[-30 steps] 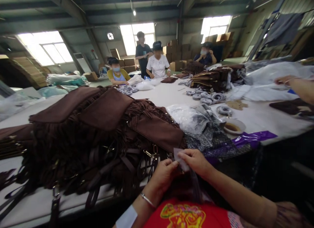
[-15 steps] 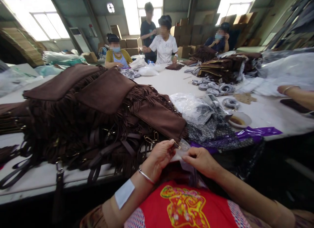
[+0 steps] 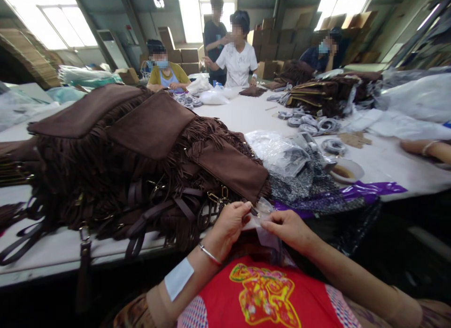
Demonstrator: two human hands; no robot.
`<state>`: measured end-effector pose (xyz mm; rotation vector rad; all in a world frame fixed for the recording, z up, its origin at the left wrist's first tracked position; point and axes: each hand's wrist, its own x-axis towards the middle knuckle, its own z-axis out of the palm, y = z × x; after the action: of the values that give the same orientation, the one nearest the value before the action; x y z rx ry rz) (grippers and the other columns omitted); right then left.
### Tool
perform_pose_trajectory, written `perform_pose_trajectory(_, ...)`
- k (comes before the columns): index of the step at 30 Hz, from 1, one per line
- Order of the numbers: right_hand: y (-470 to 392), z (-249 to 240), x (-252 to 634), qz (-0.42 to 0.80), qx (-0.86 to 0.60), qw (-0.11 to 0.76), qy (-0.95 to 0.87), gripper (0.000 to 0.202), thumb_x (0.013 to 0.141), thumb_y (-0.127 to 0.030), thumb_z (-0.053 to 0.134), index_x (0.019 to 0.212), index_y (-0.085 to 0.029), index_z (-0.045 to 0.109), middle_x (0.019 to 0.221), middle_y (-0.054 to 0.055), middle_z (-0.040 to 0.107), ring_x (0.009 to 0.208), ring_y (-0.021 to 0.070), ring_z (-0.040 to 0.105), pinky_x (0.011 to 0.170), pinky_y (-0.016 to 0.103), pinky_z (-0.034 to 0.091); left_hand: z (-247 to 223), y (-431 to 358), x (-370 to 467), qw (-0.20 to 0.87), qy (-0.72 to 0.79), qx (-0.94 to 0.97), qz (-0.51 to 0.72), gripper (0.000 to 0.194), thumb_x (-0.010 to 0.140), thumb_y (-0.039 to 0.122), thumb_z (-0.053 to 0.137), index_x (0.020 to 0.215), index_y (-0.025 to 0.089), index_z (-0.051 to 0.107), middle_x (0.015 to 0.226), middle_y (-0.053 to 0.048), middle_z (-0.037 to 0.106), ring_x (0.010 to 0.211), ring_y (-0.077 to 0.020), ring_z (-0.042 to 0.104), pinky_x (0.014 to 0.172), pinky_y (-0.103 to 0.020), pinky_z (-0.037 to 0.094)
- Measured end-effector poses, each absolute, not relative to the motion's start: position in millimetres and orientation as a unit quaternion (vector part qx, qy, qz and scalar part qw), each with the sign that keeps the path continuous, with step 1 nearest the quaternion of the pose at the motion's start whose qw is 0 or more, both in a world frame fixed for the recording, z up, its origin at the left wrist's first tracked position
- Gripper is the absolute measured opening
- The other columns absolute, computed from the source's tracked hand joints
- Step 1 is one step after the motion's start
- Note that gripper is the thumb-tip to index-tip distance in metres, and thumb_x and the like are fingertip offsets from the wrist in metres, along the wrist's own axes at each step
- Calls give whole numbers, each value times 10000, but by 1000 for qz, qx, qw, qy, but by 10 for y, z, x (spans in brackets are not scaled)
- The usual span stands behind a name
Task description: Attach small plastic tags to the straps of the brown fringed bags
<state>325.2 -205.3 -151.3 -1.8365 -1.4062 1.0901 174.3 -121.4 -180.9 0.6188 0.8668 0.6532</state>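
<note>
My left hand pinches a slim dark-brown strap end with gold-toned metal at its fingertips | my right hand grips thin translucent plastic film just beside it | brown fringed suede-like bags lie heaped beyond my left fingers

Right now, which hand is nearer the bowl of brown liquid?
Right. The right hand is on the near side of the bowl, off to its left; the left hand is farther to the left, beyond the right hand.
</note>
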Motion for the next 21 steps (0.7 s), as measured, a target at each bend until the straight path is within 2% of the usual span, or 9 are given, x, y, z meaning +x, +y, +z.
perform_pose_trajectory(16, -2077, -1573, 3307, 434, -672, 290, -526, 416, 775, -474, 578, 530, -139, 599, 481, -32, 467, 492, 91, 368, 459, 229, 249, -1940, -1243, 1709, 774, 401, 399, 285, 409, 607, 494, 781, 621, 159, 546, 562, 45, 473, 507, -78, 397, 512, -241, 276)
perform_pose_trajectory(21, -2124, -1521, 3315, 453, -682, 283, -500, 404, 748, -489, 589, 562, -134, 637, 502, -19, 515, 500, 100, 392, 462, 230, 260, -1932, -1247, 1695, 774, 392, 407, 288, 396, 625, 488, 766, 613, 166, 536, 555, 53, 464, 501, -80, 391, 510, -244, 286)
